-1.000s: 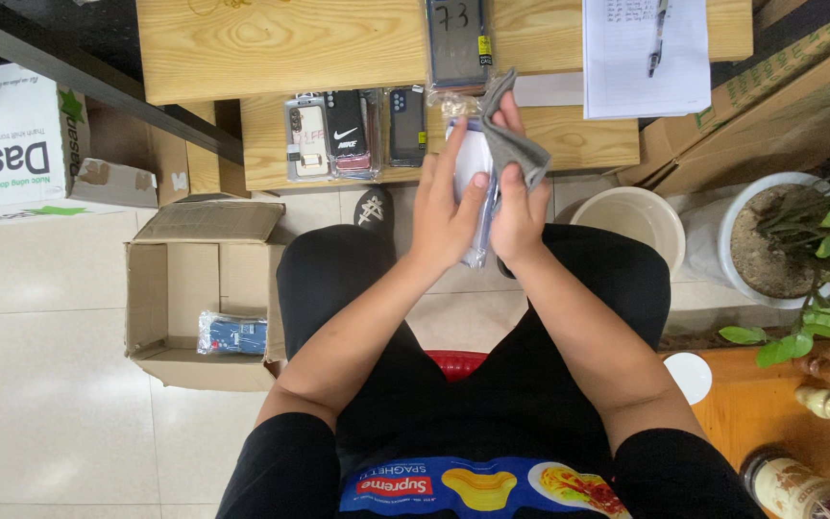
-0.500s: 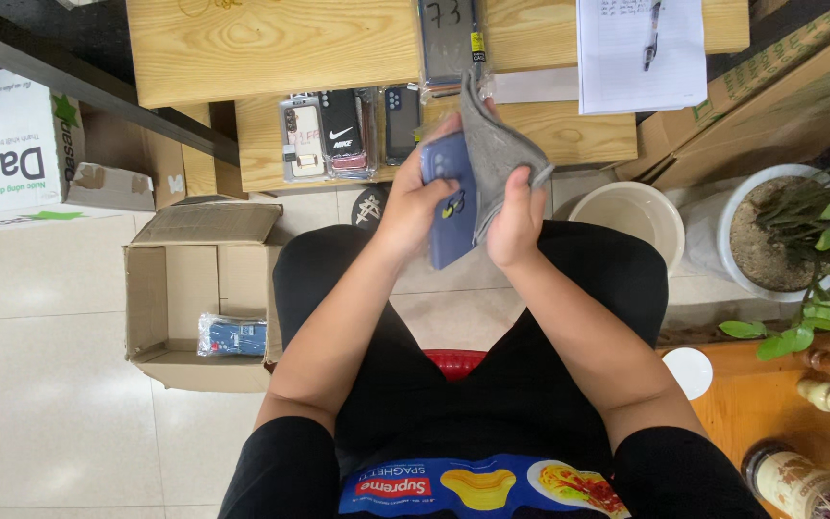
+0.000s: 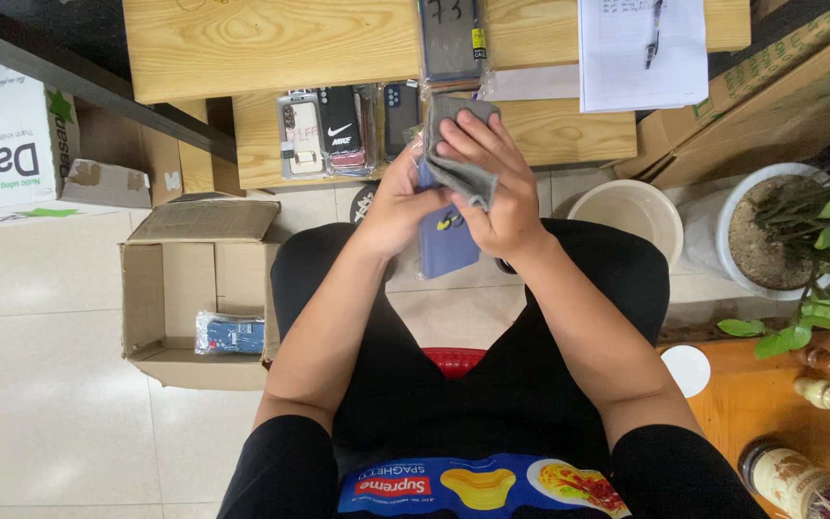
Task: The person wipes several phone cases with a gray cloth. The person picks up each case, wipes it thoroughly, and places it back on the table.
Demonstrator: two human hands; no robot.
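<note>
My left hand (image 3: 398, 207) grips a blue phone case in a clear plastic sleeve (image 3: 446, 245), held upright above my lap. My right hand (image 3: 492, 187) presses a folded grey cloth (image 3: 461, 168) against the top of the case. Both hands are close together in front of a low wooden bench (image 3: 569, 139), where several packaged phone cases (image 3: 329, 130) lie in a row.
An open cardboard box (image 3: 160, 288) with one blue packaged case (image 3: 231, 334) stands on the tiled floor at left. A wooden table (image 3: 271, 43) holds a paper sheet with a pen (image 3: 641, 38). A beige bucket (image 3: 626, 211) and potted plant (image 3: 780, 231) sit at right.
The blue case has turned and dropped lower in my left hand. My right hand has moved the grey cloth onto the case's upper part.
</note>
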